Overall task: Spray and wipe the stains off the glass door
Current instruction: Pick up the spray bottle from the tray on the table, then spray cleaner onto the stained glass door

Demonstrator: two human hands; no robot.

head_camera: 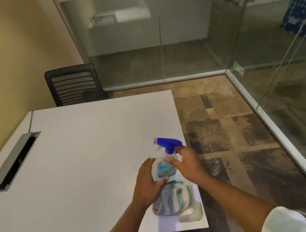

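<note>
Spray bottle (165, 164): clear plastic, upright, pale blue label on the body, blue trigger head with a grey nozzle tip pointing toward 10 o'clock. Standing on the table (75, 155) near its right edge, toward the near right corner. Liquid level not readable.

Cloth (171, 198): folded, striped in white, teal and pale blue, lying at 6 o'clock of the bottle, just beside its base; contact between the two not discernible. Resting in or on a clear glossy wrapper or tray; which one not clear.

Left hand (147, 182): at 8 o'clock of the bottle, fingers spread wide, thumb over the cloth's far edge, holding nothing.

Right hand (188, 163): at 3 o'clock of the bottle, fingers spread wide, fingertips close to the neck and body, not closed on it.

Table: white, flat; grey cable slot (13, 162) at 9 o'clock, thin cord at the far left corner.

Chair (75, 85): black, slatted back, at 11 o'clock beyond the table.

Glass door (288, 70): framed in pale metal, at 2 o'clock, well apart from the bottle; stains not discernible. Patterned carpet (227, 125) between.
</note>
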